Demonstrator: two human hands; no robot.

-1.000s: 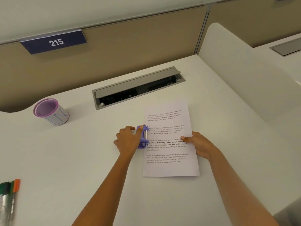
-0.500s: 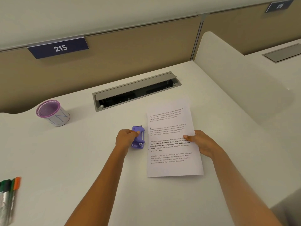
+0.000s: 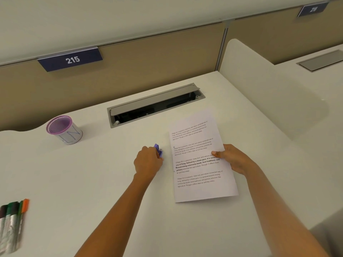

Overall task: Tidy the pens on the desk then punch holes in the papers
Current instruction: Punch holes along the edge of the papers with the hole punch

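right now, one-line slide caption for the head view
Left hand grips a purple hole punch beside the printed paper held by the right hand.

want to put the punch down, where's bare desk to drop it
Widest bare desk lies left of the left hand, bordered by the mesh cup behind and the pens at the near-left corner. Another patch lies between the paper and the near edge. Tightest: the slim gap between the hole punch and the paper's edge.

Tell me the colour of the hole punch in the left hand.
Purple; the hole punch shows in the head view, gripped by the left hand.
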